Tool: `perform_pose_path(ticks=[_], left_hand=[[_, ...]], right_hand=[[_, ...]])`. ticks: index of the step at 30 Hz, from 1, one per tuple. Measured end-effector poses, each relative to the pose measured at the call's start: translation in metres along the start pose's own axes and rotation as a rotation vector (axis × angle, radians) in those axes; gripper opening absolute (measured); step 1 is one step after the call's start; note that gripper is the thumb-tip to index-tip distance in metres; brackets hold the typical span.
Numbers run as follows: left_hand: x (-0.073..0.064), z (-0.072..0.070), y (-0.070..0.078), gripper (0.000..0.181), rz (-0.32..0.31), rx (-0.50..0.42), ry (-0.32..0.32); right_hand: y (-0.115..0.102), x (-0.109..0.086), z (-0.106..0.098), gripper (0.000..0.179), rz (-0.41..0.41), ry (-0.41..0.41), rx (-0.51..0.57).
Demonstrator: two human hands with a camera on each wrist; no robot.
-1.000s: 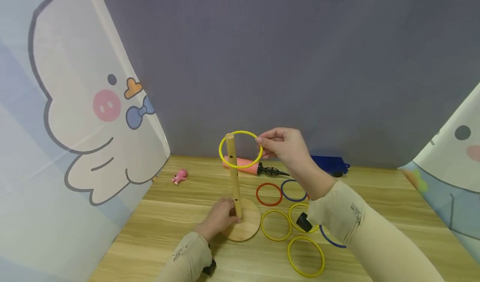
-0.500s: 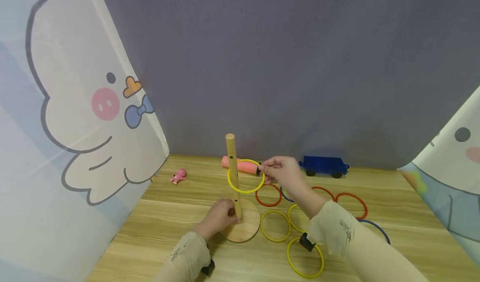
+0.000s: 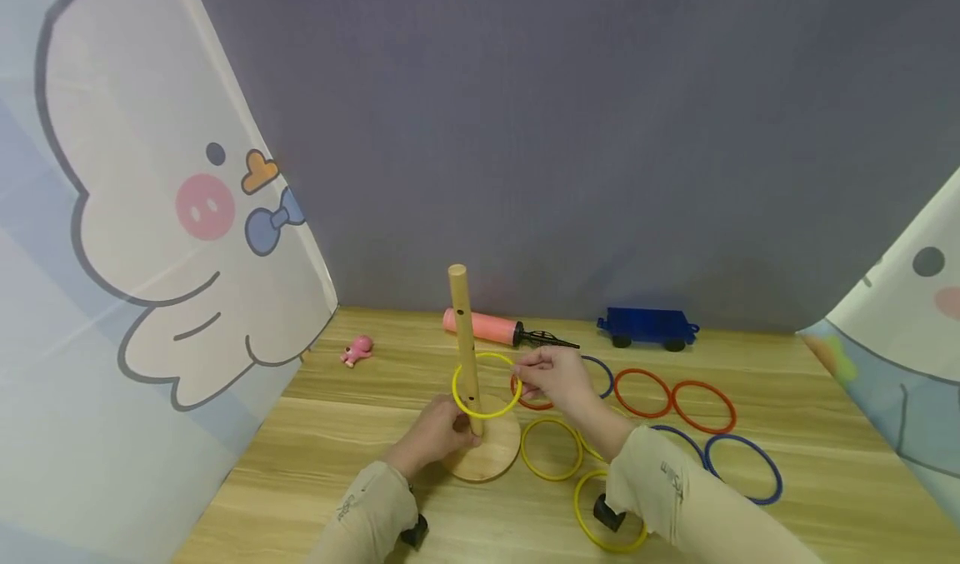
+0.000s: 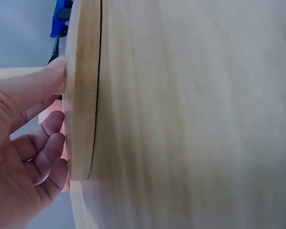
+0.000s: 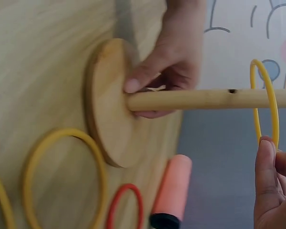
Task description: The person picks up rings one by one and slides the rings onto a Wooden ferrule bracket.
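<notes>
A wooden post [image 3: 464, 331] stands upright on a round wooden base [image 3: 495, 456]. At its foot, the left hand [image 3: 431, 437] holds the post between thumb and fingers. In the left wrist view its thumb [image 4: 50, 76] and fingertips lie at the top face of the base. Thumb and fingers of the right hand [image 3: 558, 381] pinch the right side of a yellow ring [image 3: 491, 416]. This ring encircles the post, with the post passing through it; in the right wrist view the yellow ring [image 5: 275, 114] is clear of the base.
Several yellow, red and blue rings lie on the table right of the base, among them a yellow ring [image 3: 551, 478], a red ring [image 3: 703, 429] and a blue ring [image 3: 765, 501]. Behind are a pink hand pump [image 3: 483, 327], a blue toy wagon [image 3: 648, 326] and a pink figure [image 3: 357, 349].
The right hand has lowered the yellow ring from the top of the post to its lower part. The left hand has stayed at the foot of the post.
</notes>
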State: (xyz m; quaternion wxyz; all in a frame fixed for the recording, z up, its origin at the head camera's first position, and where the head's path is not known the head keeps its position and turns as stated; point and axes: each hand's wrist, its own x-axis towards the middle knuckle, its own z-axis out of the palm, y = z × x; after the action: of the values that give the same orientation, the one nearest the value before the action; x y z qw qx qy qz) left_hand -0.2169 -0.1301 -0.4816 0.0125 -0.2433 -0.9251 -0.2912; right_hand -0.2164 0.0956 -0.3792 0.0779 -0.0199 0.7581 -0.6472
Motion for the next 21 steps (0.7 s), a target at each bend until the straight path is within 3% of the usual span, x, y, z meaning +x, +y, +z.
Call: perform_pose_path(ticks=[5,12,15,21], left_hand=[[-0.007,-0.006,0.001,0.034,-0.026,0.0,-0.034],[-0.021,-0.016,-0.003,0.091,-0.091,0.061,-0.113],[-0.025,-0.016,-0.006,0.105,-0.101,0.098,-0.144],[-0.029,-0.014,-0.01,0.111,-0.112,0.133,-0.156]], right_hand=[[0.019,-0.002,0.006,0.017,0.026,-0.005,0.042],[0.051,-0.005,0.014,0.017,0.011,-0.014,0.067],[0.061,-0.008,0.017,0.017,-0.002,-0.026,0.059],[0.088,-0.005,0.029,0.016,0.001,-0.029,0.079]])
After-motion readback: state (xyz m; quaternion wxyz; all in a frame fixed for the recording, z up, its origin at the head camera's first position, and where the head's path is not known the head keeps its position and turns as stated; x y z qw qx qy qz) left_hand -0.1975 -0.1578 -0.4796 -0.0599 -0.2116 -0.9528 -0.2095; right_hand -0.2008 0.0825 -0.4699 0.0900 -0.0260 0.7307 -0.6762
